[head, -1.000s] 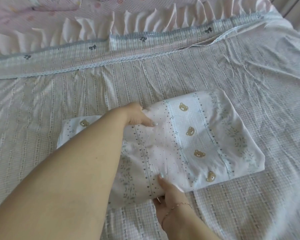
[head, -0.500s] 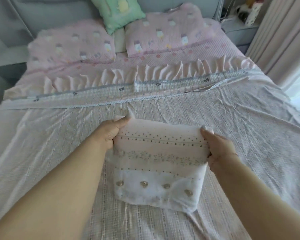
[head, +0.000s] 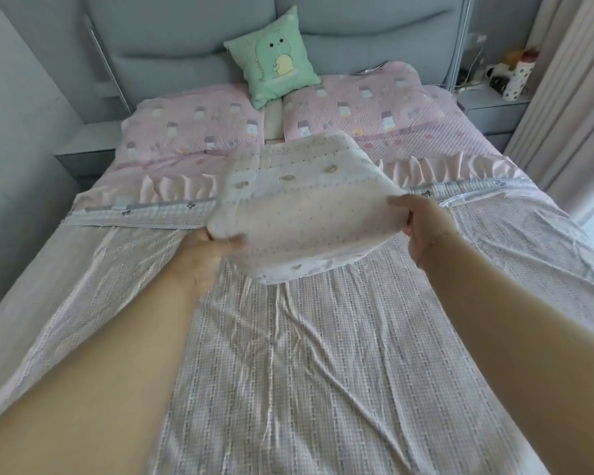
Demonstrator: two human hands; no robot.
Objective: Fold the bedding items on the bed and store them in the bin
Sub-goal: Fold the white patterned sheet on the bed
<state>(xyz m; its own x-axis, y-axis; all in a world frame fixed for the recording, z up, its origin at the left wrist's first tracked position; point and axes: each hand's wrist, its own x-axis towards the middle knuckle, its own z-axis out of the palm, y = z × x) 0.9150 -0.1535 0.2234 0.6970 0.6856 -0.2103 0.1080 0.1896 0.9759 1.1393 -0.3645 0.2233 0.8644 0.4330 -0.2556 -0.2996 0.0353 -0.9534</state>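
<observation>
The person stands at the foot of the bed (head: 323, 389) with both arms extended forward. A folded bedding item (head: 306, 214), white with small dots and a row of bear motifs, is held in the air above the checked bedspread (head: 288, 371), clear of its surface.

Left hand (head: 206, 255): grips the near-left corner of the folded item. The thumb (head: 232, 242) lies curled over the top face of the fabric; the remaining fingers are under the fold and hidden from view.

Right hand (head: 426, 231): grips the right edge of the folded item. The thumb (head: 396, 202) presses on top of the fabric, and the fingers curl round the edge and pass beneath it.

The item sags slightly between the two hands, with its near lower edge hanging down. The picture is blurred at the fabric.

Beyond the item, a pink ruffled border (head: 179, 188) crosses the bed. Two pink patterned pillows (head: 192, 132) lie at the headboard (head: 192, 46), with a green cushion (head: 275, 56) upright between them. A bedside table (head: 491, 108) stands at the right with small objects on it, too small to identify. Curtains (head: 563, 97) hang at the far right.
</observation>
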